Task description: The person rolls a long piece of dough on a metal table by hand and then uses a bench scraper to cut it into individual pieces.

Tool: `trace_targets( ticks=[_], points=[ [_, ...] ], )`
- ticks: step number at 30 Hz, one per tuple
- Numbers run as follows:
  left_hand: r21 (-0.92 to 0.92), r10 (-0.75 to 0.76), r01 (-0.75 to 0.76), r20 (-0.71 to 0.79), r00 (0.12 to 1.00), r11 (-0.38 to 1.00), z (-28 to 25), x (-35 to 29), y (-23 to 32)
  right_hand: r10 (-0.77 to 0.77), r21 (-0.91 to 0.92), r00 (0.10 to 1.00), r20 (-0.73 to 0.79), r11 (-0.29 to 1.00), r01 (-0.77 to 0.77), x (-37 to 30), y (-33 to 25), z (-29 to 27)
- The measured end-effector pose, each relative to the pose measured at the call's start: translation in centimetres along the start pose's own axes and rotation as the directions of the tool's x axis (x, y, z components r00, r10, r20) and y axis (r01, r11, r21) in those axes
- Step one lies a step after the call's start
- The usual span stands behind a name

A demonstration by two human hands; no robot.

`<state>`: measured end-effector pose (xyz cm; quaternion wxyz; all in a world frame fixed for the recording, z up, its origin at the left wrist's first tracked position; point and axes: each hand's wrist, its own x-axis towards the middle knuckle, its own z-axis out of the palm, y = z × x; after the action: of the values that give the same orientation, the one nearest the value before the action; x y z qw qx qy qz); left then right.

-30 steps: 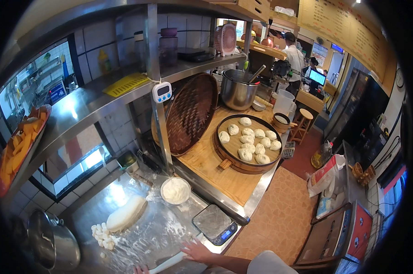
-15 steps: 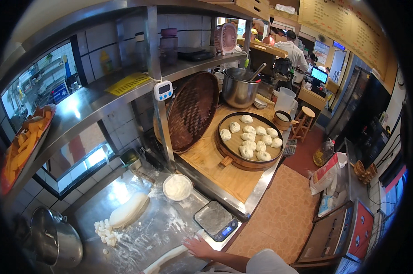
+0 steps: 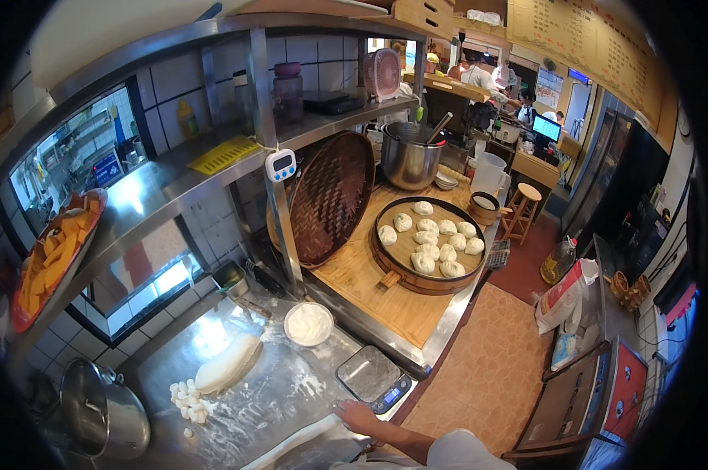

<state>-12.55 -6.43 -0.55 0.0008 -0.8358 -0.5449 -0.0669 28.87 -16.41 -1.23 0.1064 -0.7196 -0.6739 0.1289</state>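
Flour dusts the steel surface [image 3: 283, 392] where the person stands, and one hand [image 3: 356, 413] comes in from the lower edge on the right side, resting flat-ish on the end of a long rope of dough [image 3: 291, 442]. It is the right hand by the way the forearm and pale sleeve run in; the fingers lie over the dough's end, loosely bent rather than clenched, though I cannot tell whether they actually grip it or only press on it. The left hand is out of sight.

The dough rope stretches from that hand down and to the left along the near edge of the surface. Just beside the hand, on its far side, sits a small digital scale [image 3: 373, 377] with a grey platform and a lit display. Further back stands a white bowl of flour [image 3: 308, 323]. To the left lies a thick log of dough [image 3: 227, 363], and at its near end a small heap of cut dough pieces [image 3: 188, 395], touching or nearly touching it. A steel pot [image 3: 103, 415] with its lid stands at the far left corner.

Beyond the steel surface is a wooden board [image 3: 369, 290] carrying a round bamboo steamer tray [image 3: 430, 244] filled with shaped white buns. A woven steamer lid [image 3: 330, 197] leans upright against the shelf post, where a small white timer [image 3: 280, 165] hangs. A big metal pot [image 3: 411, 157] with a ladle stands behind the tray.
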Motion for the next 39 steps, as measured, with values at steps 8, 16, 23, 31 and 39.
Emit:
trace_targets(
  ticks=[8,16,23,31,39],
  points=[
    [-0.011,-0.016,0.013,-0.266,0.964,1.0,-2.1,0.0,-5.1,-0.029,0.316,1.0,-0.004,0.948,0.029,-1.1,-0.8,1.0],
    [0.216,0.021,0.078,-0.425,0.905,0.973,4.0,-1.6,-15.6,-0.133,0.249,0.99,-0.036,0.959,0.138,1.2,-3.5,0.8],
    [0.272,0.396,-0.299,-0.457,0.797,0.915,-1.2,-0.3,-5.3,-0.03,0.207,0.996,-0.081,0.977,0.046,-1.2,-2.8,0.6],
    [-0.317,0.179,-0.018,0.487,0.855,0.948,-9.9,4.8,10.3,-0.031,0.185,0.998,-0.056,0.982,0.04,0.1,-2.0,0.0],
    [-0.349,0.207,-0.112,0.249,0.946,0.931,-2.5,4.0,9.4,0.018,0.13,0.994,-0.107,0.991,-0.004,1.5,-0.9,-3.0]
  ],
)
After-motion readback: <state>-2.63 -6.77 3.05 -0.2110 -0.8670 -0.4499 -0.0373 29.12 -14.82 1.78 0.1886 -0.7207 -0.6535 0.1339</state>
